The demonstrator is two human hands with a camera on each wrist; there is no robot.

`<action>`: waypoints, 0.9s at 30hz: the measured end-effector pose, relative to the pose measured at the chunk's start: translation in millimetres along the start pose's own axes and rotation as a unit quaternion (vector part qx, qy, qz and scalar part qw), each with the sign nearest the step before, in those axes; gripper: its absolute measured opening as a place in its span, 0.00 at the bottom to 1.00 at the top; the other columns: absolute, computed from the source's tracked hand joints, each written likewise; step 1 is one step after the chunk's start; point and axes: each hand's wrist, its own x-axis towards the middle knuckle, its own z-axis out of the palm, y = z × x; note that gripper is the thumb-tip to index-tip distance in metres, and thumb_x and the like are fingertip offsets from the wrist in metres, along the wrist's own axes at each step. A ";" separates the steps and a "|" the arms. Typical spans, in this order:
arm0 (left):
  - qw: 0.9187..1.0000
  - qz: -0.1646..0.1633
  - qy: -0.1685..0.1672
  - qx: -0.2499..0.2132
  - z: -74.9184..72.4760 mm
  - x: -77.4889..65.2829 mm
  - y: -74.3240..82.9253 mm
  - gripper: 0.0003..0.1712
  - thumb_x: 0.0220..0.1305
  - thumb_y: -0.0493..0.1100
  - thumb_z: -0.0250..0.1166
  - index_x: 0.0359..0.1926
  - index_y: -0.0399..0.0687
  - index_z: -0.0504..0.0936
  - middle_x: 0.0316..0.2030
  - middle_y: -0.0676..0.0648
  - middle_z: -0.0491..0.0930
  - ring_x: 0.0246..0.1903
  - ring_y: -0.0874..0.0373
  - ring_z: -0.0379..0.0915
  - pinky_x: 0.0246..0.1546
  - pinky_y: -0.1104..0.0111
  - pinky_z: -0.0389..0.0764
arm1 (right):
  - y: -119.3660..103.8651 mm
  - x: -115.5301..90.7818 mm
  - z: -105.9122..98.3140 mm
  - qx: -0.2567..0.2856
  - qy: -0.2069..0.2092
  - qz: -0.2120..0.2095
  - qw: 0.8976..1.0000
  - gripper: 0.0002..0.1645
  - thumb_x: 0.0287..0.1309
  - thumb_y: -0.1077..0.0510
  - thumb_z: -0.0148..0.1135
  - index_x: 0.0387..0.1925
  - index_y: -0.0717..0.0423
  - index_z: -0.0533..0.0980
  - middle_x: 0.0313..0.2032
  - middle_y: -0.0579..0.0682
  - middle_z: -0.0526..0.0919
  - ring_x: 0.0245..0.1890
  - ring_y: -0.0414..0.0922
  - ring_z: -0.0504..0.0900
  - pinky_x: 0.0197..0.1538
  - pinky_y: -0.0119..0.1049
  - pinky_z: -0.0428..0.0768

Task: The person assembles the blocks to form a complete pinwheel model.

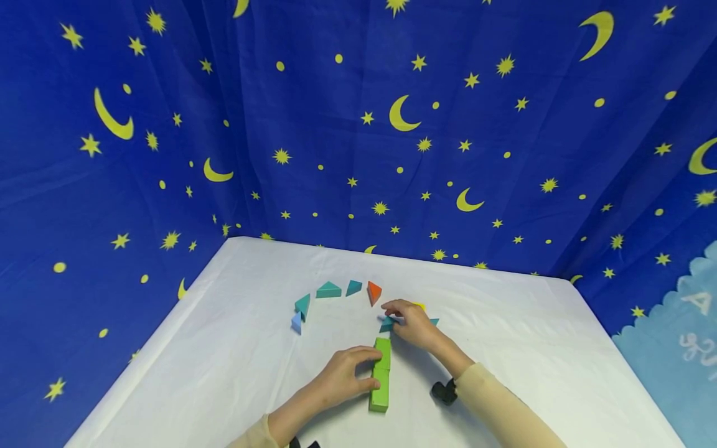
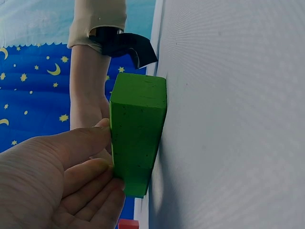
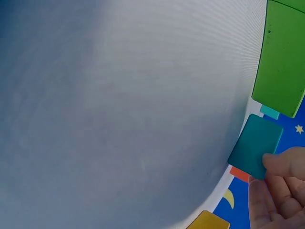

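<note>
Two green blocks stand end to end in a line on the white table, the nearer one (image 1: 379,392) overlapping the farther one (image 1: 383,350) in the head view. Against their left side rests my left hand (image 1: 344,374), its thumb on the nearer block and a finger on the farther one; the left wrist view has the fingertips along the edge of the green block (image 2: 138,129). Just beyond the blocks, my right hand (image 1: 411,322) pinches a teal triangular block (image 1: 386,324) between thumb and fingers. Its flat teal face (image 3: 255,145) is toward the right wrist camera.
An arc of triangular blocks lies farther back: light blue (image 1: 297,323), teal (image 1: 302,305), green-teal (image 1: 328,290), dark teal (image 1: 354,287) and orange-red (image 1: 374,293). Behind the right hand, a yellow block (image 1: 419,305) and another teal piece (image 1: 434,322) are partly hidden. Star-patterned curtains (image 1: 336,124) surround the table (image 1: 224,348).
</note>
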 end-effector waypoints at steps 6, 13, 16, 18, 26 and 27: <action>1.000 -0.007 -0.004 0.004 0.4 -0.2 0.1 0.28 0.52 0.45 0.72 0.54 0.39 0.78 0.52 0.46 0.78 0.55 0.55 0.72 0.57 0.65 0.70 | 2.9 0.0 1.6 0.000 -0.018 -0.023 1.000 0.30 0.43 0.79 0.54 0.50 0.57 0.78 0.38 0.48 0.83 0.48 0.51 0.78 0.53 0.51 0.75; 1.000 -0.008 -0.005 0.003 0.9 0.2 0.3 0.28 0.52 0.45 0.72 0.54 0.39 0.78 0.52 0.46 0.78 0.55 0.54 0.72 0.57 0.65 0.71 | 2.8 -1.9 0.6 0.031 0.030 -0.021 0.999 0.26 0.47 0.80 0.51 0.47 0.60 0.79 0.38 0.50 0.84 0.44 0.50 0.80 0.49 0.45 0.79; 1.000 -0.012 -0.005 0.000 0.7 0.3 0.4 0.28 0.53 0.46 0.72 0.54 0.39 0.79 0.52 0.46 0.78 0.55 0.54 0.72 0.57 0.65 0.71 | 3.4 -2.2 1.2 0.050 0.067 0.024 0.996 0.18 0.52 0.76 0.56 0.43 0.62 0.79 0.36 0.51 0.84 0.40 0.49 0.82 0.45 0.40 0.81; 1.000 -0.015 -0.005 0.001 0.6 0.2 0.7 0.28 0.53 0.46 0.72 0.54 0.40 0.79 0.52 0.47 0.78 0.55 0.54 0.71 0.57 0.65 0.70 | 3.7 -2.4 1.4 0.066 0.082 0.067 0.992 0.12 0.55 0.72 0.60 0.41 0.62 0.80 0.35 0.50 0.83 0.37 0.47 0.82 0.42 0.38 0.81; 1.000 -0.007 -0.002 0.007 0.2 -0.2 0.9 0.28 0.53 0.45 0.72 0.54 0.39 0.78 0.52 0.46 0.78 0.55 0.54 0.72 0.57 0.64 0.71 | 2.9 -2.3 1.2 0.131 0.046 0.110 0.984 0.13 0.53 0.67 0.66 0.42 0.65 0.79 0.35 0.53 0.83 0.35 0.45 0.81 0.40 0.37 0.81; 1.000 -0.007 -0.002 0.006 -0.1 0.0 1.2 0.28 0.53 0.45 0.72 0.54 0.39 0.78 0.52 0.46 0.78 0.55 0.54 0.72 0.57 0.65 0.71 | 3.0 -1.9 1.3 0.137 0.038 0.104 0.984 0.13 0.53 0.67 0.65 0.43 0.65 0.79 0.36 0.54 0.83 0.36 0.46 0.81 0.41 0.37 0.81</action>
